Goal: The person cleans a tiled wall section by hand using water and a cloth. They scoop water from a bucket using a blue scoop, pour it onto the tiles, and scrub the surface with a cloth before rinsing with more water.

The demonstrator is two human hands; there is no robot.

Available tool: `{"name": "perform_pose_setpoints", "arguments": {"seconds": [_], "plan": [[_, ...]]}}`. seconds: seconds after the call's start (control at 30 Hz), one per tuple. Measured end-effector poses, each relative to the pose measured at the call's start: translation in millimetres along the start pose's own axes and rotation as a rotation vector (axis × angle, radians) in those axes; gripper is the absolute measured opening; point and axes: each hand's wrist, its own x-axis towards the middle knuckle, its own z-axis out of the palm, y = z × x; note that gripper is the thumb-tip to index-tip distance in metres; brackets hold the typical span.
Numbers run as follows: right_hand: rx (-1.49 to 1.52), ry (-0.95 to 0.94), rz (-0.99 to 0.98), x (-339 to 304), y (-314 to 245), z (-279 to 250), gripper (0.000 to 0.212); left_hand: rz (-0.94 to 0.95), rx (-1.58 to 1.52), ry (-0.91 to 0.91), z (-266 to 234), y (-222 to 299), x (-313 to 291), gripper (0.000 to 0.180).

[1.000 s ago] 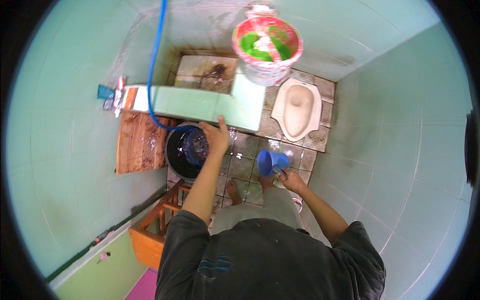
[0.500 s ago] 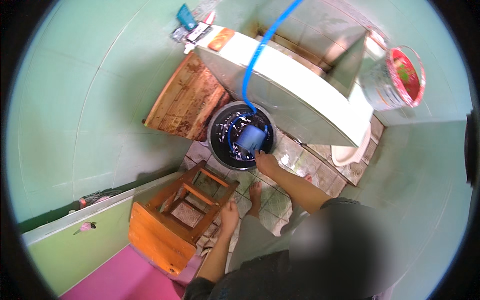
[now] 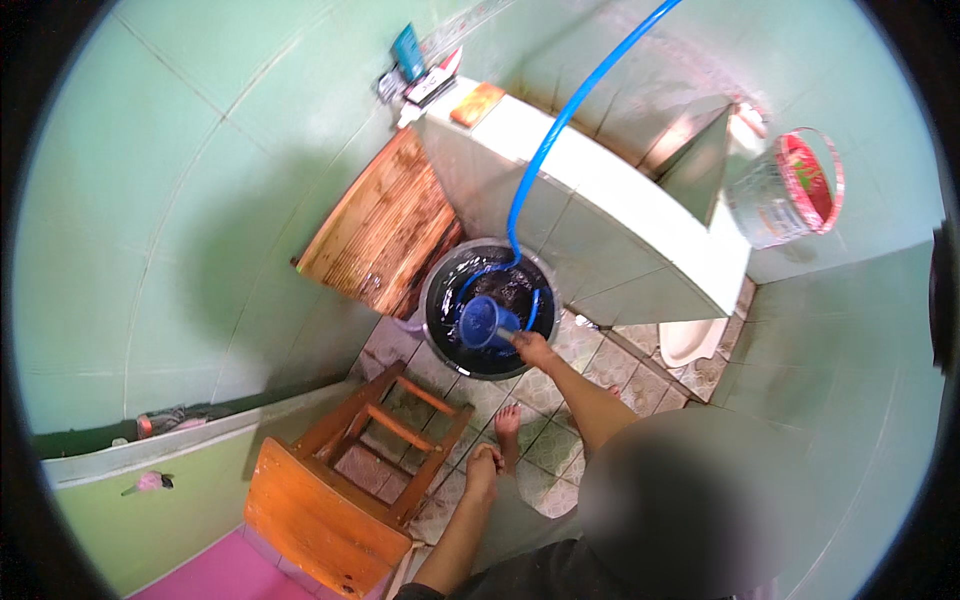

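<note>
My right hand [image 3: 533, 348] is closed around the handle of a blue water dipper [image 3: 482, 322]. The dipper's round mouth faces up, over the dark water inside a black tub [image 3: 432, 338]. A blue hose [image 3: 517, 205] runs down into the tub and curls in the water. My left hand [image 3: 484, 466] hangs beside an orange wooden chair [image 3: 325, 520], fingers curled in, with nothing visible in them. The chair's legs and rungs point toward the tub.
A wet brown wooden slab [image 3: 375, 225] leans behind the tub. The tiled basin wall [image 3: 600, 190] has toiletries [image 3: 410, 55] at one end and a paint-stained bucket [image 3: 775, 200] at the other. A squat toilet [image 3: 690, 342] lies right. My bare foot [image 3: 508, 425] stands on floor tiles.
The dipper has turned from lying on its side in the water to mouth-up, still in my right hand. My left hand has shifted slightly right, away from the chair leg. The view has shifted.
</note>
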Motion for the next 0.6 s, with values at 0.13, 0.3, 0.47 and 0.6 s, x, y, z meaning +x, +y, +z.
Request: {"name": "perform_pose_setpoints", "arguments": {"seconds": [0.13,0.3,0.47,0.6], "plan": [[0.305,-0.134,0.068,-104,-88,-38,0.057,-0.037,0.071,0.106,-18,-8,37,0.017],[0.015,-0.041,-0.274,-227,-110,-116,0.052,-0.125,-0.141,0.029,11,-4,81,0.01],[-0.311,-0.023,-0.255,-360,-177,-166,0.051,-0.162,-0.221,-0.084,21,-10,104,0.014],[-0.445,-0.025,-0.11,-423,-155,-166,0.05,-0.247,0.091,-0.238,58,-49,115,0.007]]}}
